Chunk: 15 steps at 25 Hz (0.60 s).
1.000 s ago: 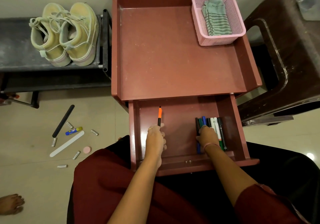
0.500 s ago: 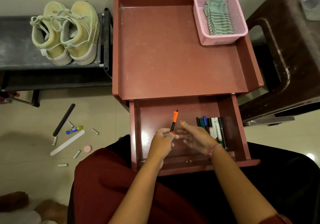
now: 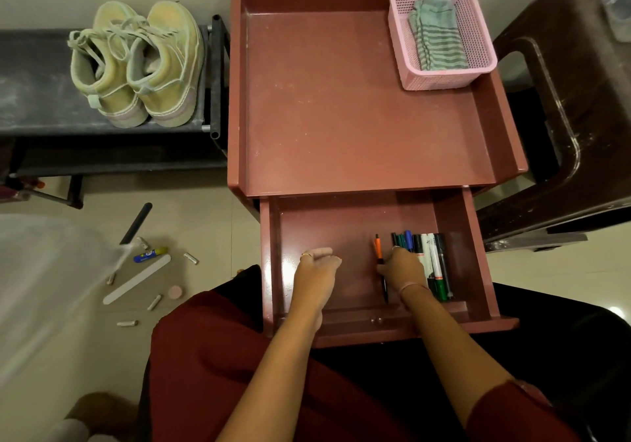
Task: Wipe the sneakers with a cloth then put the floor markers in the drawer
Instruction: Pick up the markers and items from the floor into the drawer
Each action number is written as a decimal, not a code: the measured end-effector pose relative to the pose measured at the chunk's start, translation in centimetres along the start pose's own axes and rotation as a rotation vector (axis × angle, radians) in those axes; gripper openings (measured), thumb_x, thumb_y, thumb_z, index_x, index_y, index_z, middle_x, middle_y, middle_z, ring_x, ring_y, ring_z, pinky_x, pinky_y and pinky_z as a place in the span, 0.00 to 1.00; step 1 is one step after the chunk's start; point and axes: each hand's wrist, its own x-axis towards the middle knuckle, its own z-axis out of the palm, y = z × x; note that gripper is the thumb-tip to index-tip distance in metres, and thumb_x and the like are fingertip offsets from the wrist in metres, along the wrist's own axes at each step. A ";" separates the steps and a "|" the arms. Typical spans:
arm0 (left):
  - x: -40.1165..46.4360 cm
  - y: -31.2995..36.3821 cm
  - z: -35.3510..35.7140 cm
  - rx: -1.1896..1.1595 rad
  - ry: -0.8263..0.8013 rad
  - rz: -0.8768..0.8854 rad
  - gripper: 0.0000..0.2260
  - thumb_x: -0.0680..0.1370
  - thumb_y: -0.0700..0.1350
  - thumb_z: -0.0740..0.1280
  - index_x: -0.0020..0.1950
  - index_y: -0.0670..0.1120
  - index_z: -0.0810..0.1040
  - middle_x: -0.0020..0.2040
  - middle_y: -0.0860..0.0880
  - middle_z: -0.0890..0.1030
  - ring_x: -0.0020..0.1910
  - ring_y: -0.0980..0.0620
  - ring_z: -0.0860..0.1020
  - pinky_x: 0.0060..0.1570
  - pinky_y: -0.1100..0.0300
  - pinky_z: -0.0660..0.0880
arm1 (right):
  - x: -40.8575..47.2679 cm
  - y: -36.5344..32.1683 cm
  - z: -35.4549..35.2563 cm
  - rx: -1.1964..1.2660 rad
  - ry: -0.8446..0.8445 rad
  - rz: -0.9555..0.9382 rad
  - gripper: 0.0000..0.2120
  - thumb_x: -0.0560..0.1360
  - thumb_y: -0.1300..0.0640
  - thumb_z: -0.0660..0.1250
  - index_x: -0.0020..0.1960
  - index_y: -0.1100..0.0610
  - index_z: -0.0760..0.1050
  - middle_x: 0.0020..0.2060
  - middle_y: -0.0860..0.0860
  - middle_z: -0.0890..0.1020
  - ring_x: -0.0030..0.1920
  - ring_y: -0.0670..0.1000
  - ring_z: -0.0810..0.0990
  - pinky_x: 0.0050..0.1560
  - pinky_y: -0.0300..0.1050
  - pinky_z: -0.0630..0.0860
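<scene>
The maroon drawer (image 3: 471, 260) stands pulled out toward my lap. Several markers (image 3: 428, 257) lie side by side at its right end. My right hand (image 3: 403, 267) holds an orange-capped black marker (image 3: 379, 257) just left of that row, low over the drawer floor. My left hand (image 3: 316, 265) hovers over the drawer's left part with fingers loosely curled and nothing in it. A pair of pale yellow sneakers (image 3: 140, 66) sits on the dark shoe rack (image 3: 30, 100) at the left. The striped green cloth (image 3: 438, 35) lies in a pink basket (image 3: 444, 79).
The basket stands on the maroon cabinet top (image 3: 341, 100). A brown plastic stool (image 3: 573, 117) is at the right. Small items lie on the floor at left: a white nail file (image 3: 136, 279), a black file (image 3: 136, 223), a blue tube (image 3: 150, 255), several small batteries. A blurred pale shape covers the far left.
The orange-capped marker passed from my left hand to my right hand, which carried it rightward to the row of markers. My left hand stays over the drawer, now empty.
</scene>
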 end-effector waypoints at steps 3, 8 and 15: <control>0.0 0.1 0.0 -0.014 -0.008 -0.007 0.11 0.78 0.43 0.65 0.61 0.48 0.75 0.57 0.51 0.77 0.59 0.54 0.75 0.63 0.56 0.73 | 0.8 1.1 0.6 -0.115 0.025 -0.014 0.12 0.74 0.58 0.68 0.54 0.64 0.74 0.51 0.60 0.81 0.54 0.60 0.79 0.50 0.48 0.75; 0.1 0.3 -0.1 -0.045 0.005 -0.012 0.11 0.78 0.43 0.66 0.60 0.48 0.75 0.56 0.52 0.77 0.57 0.55 0.76 0.63 0.55 0.72 | 1.6 2.5 0.7 -0.124 0.092 0.008 0.14 0.74 0.59 0.69 0.57 0.64 0.74 0.51 0.62 0.80 0.52 0.62 0.80 0.52 0.50 0.77; 0.1 0.6 -0.4 -0.079 0.006 -0.010 0.11 0.78 0.42 0.65 0.60 0.48 0.75 0.54 0.54 0.77 0.56 0.56 0.76 0.63 0.55 0.72 | 1.7 2.5 0.7 -0.140 0.092 0.003 0.11 0.73 0.59 0.70 0.53 0.64 0.77 0.47 0.62 0.82 0.49 0.61 0.81 0.50 0.51 0.79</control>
